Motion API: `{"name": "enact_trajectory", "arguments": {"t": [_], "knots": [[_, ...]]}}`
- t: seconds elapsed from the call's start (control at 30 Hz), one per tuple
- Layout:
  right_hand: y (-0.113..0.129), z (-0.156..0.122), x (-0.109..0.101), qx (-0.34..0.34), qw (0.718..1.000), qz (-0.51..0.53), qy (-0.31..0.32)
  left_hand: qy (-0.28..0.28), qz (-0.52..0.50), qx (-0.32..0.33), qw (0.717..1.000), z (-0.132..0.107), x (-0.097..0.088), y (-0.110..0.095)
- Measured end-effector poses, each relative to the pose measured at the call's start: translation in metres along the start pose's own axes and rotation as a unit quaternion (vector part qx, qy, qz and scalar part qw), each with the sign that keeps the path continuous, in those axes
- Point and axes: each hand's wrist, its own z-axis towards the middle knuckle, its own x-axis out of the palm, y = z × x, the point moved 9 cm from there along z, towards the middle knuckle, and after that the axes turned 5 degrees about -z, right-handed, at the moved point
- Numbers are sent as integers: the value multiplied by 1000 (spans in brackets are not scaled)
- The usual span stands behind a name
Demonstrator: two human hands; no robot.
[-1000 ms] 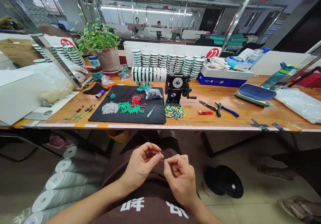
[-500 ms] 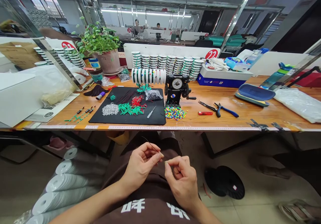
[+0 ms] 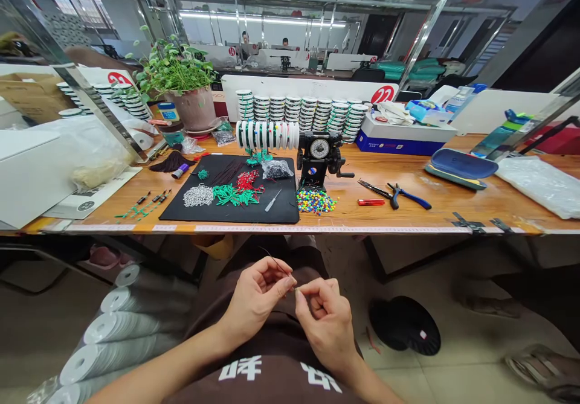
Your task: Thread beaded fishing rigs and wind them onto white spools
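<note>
- Currently, in the head view, the left hand [image 3: 259, 290] pinches a thin dark thread [image 3: 269, 253] between thumb and fingers, its free end sticking up over the lap.
- Close beside it, the right hand [image 3: 327, 314] has thumb and forefinger pressed together; whether they grip the thread too, I cannot tell.
- Judging by this, the work on the thread is under way and unfinished; any knot or bead on it is too small to see.
- On the table [image 3: 453, 208], to the left, lie a few green-and-black strings [image 3: 156, 198], perhaps pieces already made up.
- Much seems left to use: silver beads [image 3: 198, 196], green sticks [image 3: 235, 195] and red strings [image 3: 247, 180] lie loose on the black mat [image 3: 179, 212], with coloured beads [image 3: 316, 202] heaped just beside it.
- Pliers [image 3: 411, 198] lie unheld farther right.
</note>
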Motion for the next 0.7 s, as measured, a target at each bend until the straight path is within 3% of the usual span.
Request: {"name": "enact_trajectory", "arguments": {"t": [0.23, 0.4, 0.7], "knots": [[-18, 0, 10, 86, 993, 65, 48, -5, 60, 11, 998, 4, -5, -3], [-12, 0, 1, 62, 997, 32, 11, -13, 39, -2, 999, 5, -7, -6], [-6, 2, 4, 42, 999, 11, 23, -20, 38, 18, 999, 1, -8, -8]]}}
